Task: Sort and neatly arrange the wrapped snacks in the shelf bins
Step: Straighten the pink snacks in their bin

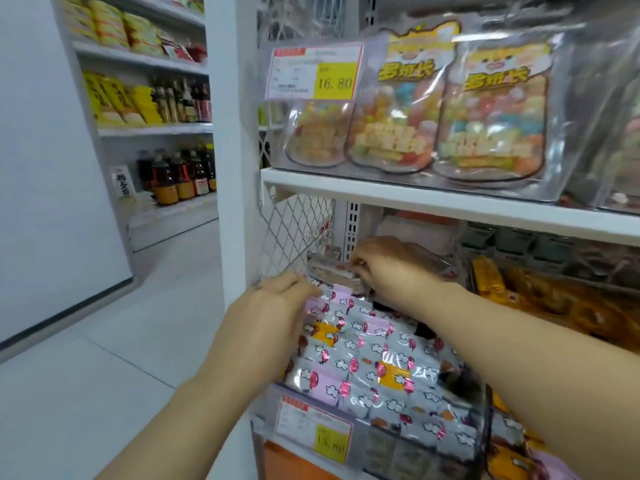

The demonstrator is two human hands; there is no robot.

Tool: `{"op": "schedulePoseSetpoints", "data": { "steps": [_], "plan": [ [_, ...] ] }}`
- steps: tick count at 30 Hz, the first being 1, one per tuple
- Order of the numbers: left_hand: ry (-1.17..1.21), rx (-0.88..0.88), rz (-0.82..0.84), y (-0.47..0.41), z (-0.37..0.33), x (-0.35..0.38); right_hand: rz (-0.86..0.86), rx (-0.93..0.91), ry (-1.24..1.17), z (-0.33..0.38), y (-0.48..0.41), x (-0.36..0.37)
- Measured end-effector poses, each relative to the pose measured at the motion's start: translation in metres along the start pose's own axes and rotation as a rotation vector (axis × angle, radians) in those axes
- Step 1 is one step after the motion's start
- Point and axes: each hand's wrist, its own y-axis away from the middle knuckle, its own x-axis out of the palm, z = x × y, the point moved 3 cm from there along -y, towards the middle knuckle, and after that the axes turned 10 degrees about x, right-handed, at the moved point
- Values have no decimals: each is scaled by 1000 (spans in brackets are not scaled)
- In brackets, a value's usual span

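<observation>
A clear shelf bin holds rows of small wrapped snacks in grey, pink and orange wrappers with cloud prints. My left hand lies with straight fingers against the left side of the snack rows, fingertips touching a wrapper near the back. My right hand reaches deep under the upper shelf and pinches a stack of brownish wrapped snacks at the back of the bin. The right forearm crosses over the bin's right side.
A white shelf board hangs low over the bin. A wire mesh panel closes the left side. Orange-wrapped snacks fill the neighbouring bin. Candy bags stand above. A price tag fronts the bin. Open aisle floor lies left.
</observation>
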Motion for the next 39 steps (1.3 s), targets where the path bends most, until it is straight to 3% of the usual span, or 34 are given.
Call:
{"op": "schedulePoseSetpoints", "data": {
  "steps": [3, 7, 13, 17, 23, 26, 29, 39],
  "plan": [
    [71, 53, -18, 8, 2, 0, -57, -54, -36, 12, -7, 1],
    [139, 90, -4, 15, 9, 10, 119, -174, -72, 29, -16, 16],
    [121, 180, -51, 20, 11, 12, -29, 124, -19, 16, -42, 28],
    [83, 241, -83, 28, 14, 11, 21, 126, 107, 21, -46, 34],
    [91, 224, -102, 28, 15, 13, 43, 213, 63, 26, -71, 54],
    [130, 193, -125, 28, 16, 15, -22, 290, 56, 24, -74, 58],
    [152, 157, -153, 29, 15, 17, -124, 198, 65, 27, -62, 50],
    [237, 9, -157, 24, 9, 13, -303, 142, -490, 40, -10, 11]
  ]
}}
